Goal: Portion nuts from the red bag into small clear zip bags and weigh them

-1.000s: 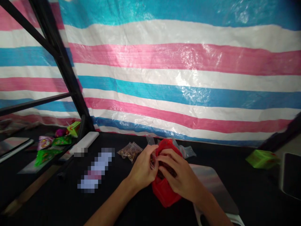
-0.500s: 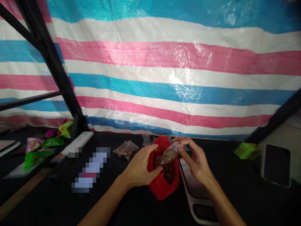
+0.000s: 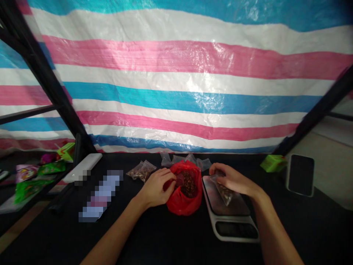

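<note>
My right hand pinches a small zip-lock bag of brown dried bits, which hangs tilted over the plate of a kitchen scale. Left of the scale stands an open red plastic bag with loose brown bits inside. At its left rim my left hand is closed, fingertips reaching in against a small see-through cup. The fingertips are partly hidden, but they seem to grip the cup's edge. Beyond the left hand lie filled zip-lock bags.
Several flat, clear bags lie behind the red bag. A green box and a phone are at the right. To the left lie a white oblong object, a blurred-out strip and green snack packets. Striped sheeting hangs behind.
My right hand has carried the filled zip-lock bag from above the red bag rightward over the scale. My left hand's fingers have closed at the red bag's left rim. The view has shifted slightly.
</note>
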Motion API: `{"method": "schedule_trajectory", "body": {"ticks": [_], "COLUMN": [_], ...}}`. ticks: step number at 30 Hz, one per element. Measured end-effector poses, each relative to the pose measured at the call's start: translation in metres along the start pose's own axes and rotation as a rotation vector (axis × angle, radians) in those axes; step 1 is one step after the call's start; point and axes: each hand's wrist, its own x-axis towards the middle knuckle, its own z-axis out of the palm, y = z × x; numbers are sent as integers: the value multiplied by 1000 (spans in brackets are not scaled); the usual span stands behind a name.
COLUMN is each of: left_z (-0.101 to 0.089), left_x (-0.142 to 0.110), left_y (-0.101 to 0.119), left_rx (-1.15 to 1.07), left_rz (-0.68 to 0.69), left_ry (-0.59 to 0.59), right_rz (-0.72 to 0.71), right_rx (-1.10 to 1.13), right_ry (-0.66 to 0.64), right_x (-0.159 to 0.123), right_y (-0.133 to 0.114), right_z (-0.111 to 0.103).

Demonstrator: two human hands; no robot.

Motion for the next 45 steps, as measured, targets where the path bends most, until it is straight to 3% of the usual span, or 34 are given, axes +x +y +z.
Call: {"method": "schedule_trajectory", "body": {"ticks": [5, 9, 13, 20, 24, 28, 32, 38, 41, 45], "left_z": [6, 6, 4, 11, 6, 2, 8, 8, 5, 7], "left_x": [-3, -1, 0, -5, -3, 0, -1, -2, -2, -1], "left_y": [-1, 1, 5, 6, 12, 18, 10, -7, -7, -6], "left_rx": [-126, -159, -79, -52, -33, -58, -29, 16, 20, 47], "left_rz": [-40, -61, -43, -57, -145, -145, -177, -178, -210, -216], "left_ry": [-49, 9, 21, -183, -207, -152, -9, 239, 263, 225], "right_rz": [-28, -114, -197, -185, -215, -248, -268, -170, -112, -31], "right_rx": [57, 108, 93, 36, -4, -19, 11, -210, -413, -514], "right_ry": [-72, -77, 70, 326, 427, 545, 619, 592, 558, 503], "right_x": [-2, 1, 6, 10, 11, 14, 5, -52, -72, -71], "right_y": [-1, 2, 7, 8, 11, 11, 0, -6, 4, 15], "right_z": [-3, -2, -2, -7, -8, -10, -9, 29, 49, 57]}}
